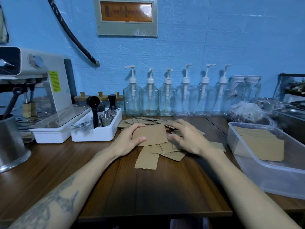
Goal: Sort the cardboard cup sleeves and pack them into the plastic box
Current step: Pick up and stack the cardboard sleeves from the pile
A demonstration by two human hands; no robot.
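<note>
A loose pile of flat brown cardboard cup sleeves (146,158) lies spread across the middle of the wooden table. My left hand (130,139) grips a small stack of sleeves (153,135) by its left edge, just above the pile. My right hand (188,136) hovers over the pile's right part with fingers spread, holding nothing that I can see. The clear plastic box (270,172) stands at the right, with several sleeves (259,144) lying stacked inside it.
A white organiser tray (97,133) with metal cups and a black scoop stands left of the pile. An espresso machine (33,90) and a steel jug (11,142) sit at the far left. Pump bottles (166,100) line the back wall. A plastic bag (247,111) and a steel sink (292,118) are behind the box.
</note>
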